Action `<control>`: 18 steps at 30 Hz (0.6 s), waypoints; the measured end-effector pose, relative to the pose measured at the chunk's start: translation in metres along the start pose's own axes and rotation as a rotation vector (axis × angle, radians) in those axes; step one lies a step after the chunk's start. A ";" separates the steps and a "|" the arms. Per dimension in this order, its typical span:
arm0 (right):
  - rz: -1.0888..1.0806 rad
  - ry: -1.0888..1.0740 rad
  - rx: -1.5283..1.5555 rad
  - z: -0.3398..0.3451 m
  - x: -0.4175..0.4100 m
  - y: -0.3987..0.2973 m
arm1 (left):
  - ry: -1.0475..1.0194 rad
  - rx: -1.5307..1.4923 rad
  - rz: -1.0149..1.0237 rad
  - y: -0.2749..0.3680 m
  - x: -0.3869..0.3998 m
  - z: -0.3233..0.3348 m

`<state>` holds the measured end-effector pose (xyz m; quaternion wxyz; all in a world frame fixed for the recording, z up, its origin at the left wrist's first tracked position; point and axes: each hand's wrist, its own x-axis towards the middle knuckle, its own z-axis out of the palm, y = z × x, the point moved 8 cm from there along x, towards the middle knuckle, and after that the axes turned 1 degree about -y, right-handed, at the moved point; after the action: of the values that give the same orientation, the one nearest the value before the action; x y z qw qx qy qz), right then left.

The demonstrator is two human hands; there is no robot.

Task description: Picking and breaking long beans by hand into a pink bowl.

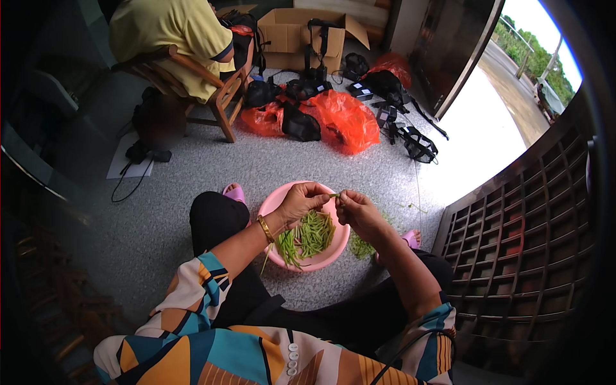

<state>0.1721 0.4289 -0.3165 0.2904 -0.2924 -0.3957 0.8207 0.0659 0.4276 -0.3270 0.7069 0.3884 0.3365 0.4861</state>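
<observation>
Over a pink plastic basin (342, 243) on the floor, my two hands meet at a short green stem piece (333, 195). My left hand (303, 201), with a gold bracelet at the wrist, pinches one end between thumb and fingers. The fingertips of my right hand (357, 211) close on the other end. Cut lengths of green stems (315, 233) lie piled in the basin. Some longer stems (287, 248) rest along its left side, one poking past the rim. My left palm is hidden from view.
Green trimmings (361, 246) lie on the speckled floor right of the basin. Ahead are red plastic bags (349, 122), black straps and devices (418, 144), and a cardboard box (279, 36). A person in yellow (168, 29) sits on a wooden chair (224, 103). A lattice door (519, 240) stands right.
</observation>
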 end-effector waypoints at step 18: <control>0.007 0.077 -0.169 0.001 0.004 0.009 | 0.115 -0.305 -0.039 -0.012 0.005 -0.023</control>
<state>0.1666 0.4272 -0.3247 0.2767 -0.3486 -0.4512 0.7736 0.0528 0.4352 -0.3485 0.7466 0.2416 0.3063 0.5389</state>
